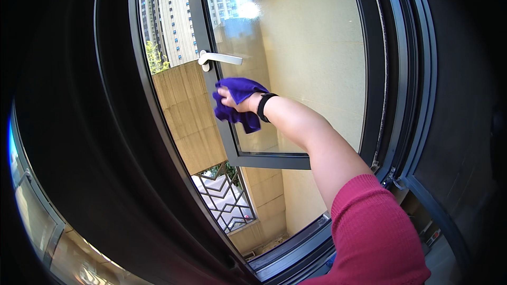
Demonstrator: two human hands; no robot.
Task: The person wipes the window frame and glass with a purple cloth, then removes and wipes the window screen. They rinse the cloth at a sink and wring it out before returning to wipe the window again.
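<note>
My right hand (240, 101) grips a purple cloth (245, 87) against the glass of an outward-opened window sash, close to its dark grey frame (226, 131) on the handle side. Part of the cloth hangs below the hand, and its folds hide some of the fingers. Above the hand, a silver window handle (225, 58) points to the right. The glass pane (317, 47) stretches behind and above my forearm. A black wristband (264, 107) circles the wrist, and a pink sleeve (376, 229) covers the upper arm. My left hand is out of view.
A dark window post (166, 138) rises on the left. Metal sill tracks (291, 259) run along the bottom. At the right stand the side tracks (402, 67) of the frame. Outside are a beige wall (190, 118), a metal lattice (225, 202) and a tall building (174, 8).
</note>
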